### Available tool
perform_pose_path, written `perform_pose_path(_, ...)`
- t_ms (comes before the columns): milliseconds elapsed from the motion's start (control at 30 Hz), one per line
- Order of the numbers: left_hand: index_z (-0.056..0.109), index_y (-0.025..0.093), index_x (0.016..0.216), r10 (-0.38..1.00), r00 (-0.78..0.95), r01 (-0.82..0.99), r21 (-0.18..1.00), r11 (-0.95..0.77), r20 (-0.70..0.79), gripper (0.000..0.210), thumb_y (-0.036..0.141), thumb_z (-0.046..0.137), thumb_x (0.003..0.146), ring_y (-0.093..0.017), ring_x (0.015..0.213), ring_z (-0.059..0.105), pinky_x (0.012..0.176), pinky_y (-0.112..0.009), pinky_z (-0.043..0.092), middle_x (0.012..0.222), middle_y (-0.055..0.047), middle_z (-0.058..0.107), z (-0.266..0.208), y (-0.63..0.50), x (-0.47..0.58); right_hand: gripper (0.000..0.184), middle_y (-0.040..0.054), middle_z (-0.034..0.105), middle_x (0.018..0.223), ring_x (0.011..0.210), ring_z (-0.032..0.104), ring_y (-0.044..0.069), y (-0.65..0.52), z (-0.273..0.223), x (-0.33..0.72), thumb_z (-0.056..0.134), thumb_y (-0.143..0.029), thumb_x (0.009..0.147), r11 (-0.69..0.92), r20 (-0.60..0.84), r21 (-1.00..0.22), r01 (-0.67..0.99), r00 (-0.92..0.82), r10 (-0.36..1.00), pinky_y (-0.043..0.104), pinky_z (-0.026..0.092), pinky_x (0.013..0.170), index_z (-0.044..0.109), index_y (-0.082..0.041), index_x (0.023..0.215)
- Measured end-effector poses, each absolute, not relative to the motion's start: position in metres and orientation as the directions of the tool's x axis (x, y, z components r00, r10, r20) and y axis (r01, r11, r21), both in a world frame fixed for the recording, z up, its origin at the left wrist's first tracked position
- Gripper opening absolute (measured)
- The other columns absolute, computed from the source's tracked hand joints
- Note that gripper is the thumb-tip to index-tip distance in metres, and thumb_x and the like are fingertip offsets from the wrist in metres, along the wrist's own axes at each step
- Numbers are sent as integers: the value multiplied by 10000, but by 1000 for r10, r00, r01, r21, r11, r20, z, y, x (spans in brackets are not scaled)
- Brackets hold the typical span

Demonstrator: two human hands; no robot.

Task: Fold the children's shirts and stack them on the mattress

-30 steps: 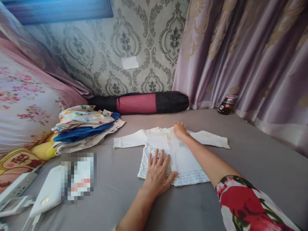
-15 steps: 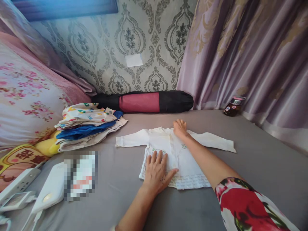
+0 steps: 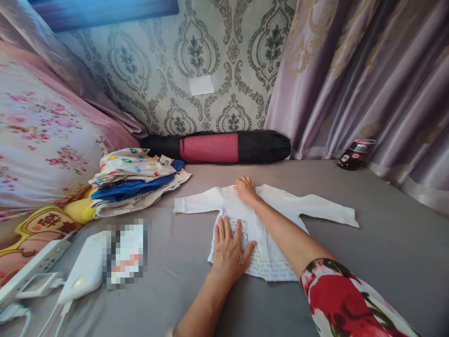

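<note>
A small white long-sleeved baby shirt [image 3: 280,206] lies spread out on the grey bed sheet, sleeves stretched to both sides. It has a bear print on the front and lettering along the hem. My left hand [image 3: 229,248] rests flat on the lower left front, fingers apart, partly over the bear. Up at the neckline, my right hand [image 3: 246,191] has its fingers curled onto the collar, closed on the cloth; the fingertips are partly hidden. My right forearm crosses over the shirt's front and hides part of it.
To the left are a stack of folded clothes [image 3: 136,187], a white power bank [image 3: 84,267], a power strip [image 3: 38,262] with cables, and a blurred-out object [image 3: 128,252]. A black and red rolled bag [image 3: 210,147] lies along the wall. A dark bottle [image 3: 354,157] stands at the right.
My right hand has moved left along the neckline to the middle of the collar. My left hand stays flat on the shirt. The view has shifted slightly left.
</note>
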State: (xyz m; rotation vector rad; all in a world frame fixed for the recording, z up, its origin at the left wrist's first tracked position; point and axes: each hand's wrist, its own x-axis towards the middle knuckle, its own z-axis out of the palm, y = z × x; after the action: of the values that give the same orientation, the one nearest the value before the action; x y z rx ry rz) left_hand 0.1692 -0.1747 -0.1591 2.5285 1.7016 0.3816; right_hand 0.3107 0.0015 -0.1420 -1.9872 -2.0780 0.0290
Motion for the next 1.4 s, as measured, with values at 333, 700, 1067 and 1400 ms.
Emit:
perform_pose_path(333,379,99,1470,967,242,963,102,-249,79,778,640,333,912,-435,1425,230,1093,-655,224,1525,-272,297,-150,-177,177,297,122,577,1177,1116,449,254,7,-159,308,352,-295,1006,27,243,-210,977,25,970,361,336,931,610,-189,1109)
perform_pose_path(700,393,105,1457,969,236,968,68,-241,71,711,590,327,941,-414,1425,246,1095,-624,240,1518,-291,290,-148,-176,177,410,97,507,1404,1284,419,164,-11,-138,325,388,-259,982,99,144,-310,946,-56,988,276,290,1065,467,-155,1370)
perform_pose_path(1067,416,80,1418,951,290,947,114,-301,106,653,535,326,958,-391,1446,203,1127,-612,196,1523,-262,308,-147,-176,174,550,140,277,1571,1460,189,253,-110,-150,389,260,-373,998,-1,27,-175,985,6,1000,422,148,1174,364,-97,1463)
perform_pose_path(1400,429,156,1384,843,525,824,179,-537,115,462,375,352,984,-290,1431,294,1144,-521,270,1512,-176,379,-151,-177,174,571,128,271,1576,1451,205,257,-118,-155,378,246,-398,997,-25,72,-138,990,35,997,441,135,1169,339,-114,1483)
